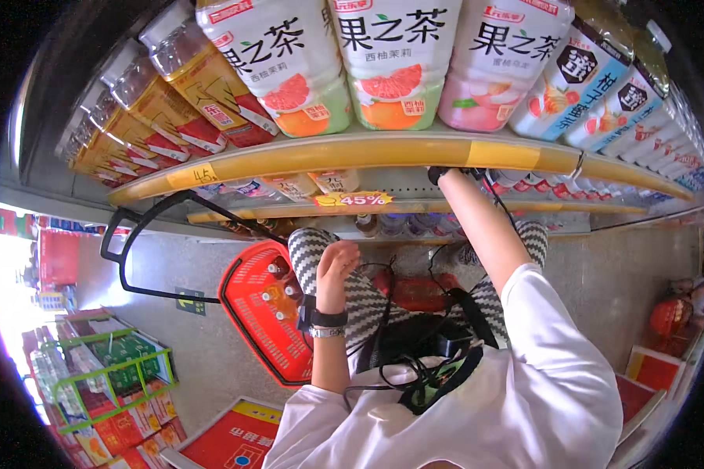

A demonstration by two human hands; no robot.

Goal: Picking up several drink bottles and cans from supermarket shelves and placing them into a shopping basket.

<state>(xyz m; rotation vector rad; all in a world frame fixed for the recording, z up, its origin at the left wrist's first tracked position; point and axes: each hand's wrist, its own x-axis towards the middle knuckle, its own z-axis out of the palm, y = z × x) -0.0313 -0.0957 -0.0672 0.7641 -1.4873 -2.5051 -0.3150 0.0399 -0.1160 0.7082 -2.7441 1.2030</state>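
My left hand [336, 261] is raised over my left knee, fingers loosely bent, with nothing in it. A black band with a small device [322, 318] and a metal bracelet [327, 332] circle that wrist. My right forearm [484, 220] reaches into the lower shelf level. Beyond its black wristband [438, 174], my right hand is hidden under the upper shelf's yellow front edge [352, 153]. Small bottles [507, 177] with red and white labels stand to the right of that wrist. Left of my legs sits a red plastic shopping basket [258, 343] holding several drink bottles [280, 299].
Large fruit-tea bottles [396, 70] fill the upper shelf, with yellow-labelled bottles [202, 94] at its left. The basket's long black handle [126, 258] sticks out leftward. A green-framed display of goods [117, 375] stands at lower left, near a red panel [234, 434]. Black cables [410, 372] hang at my waist.
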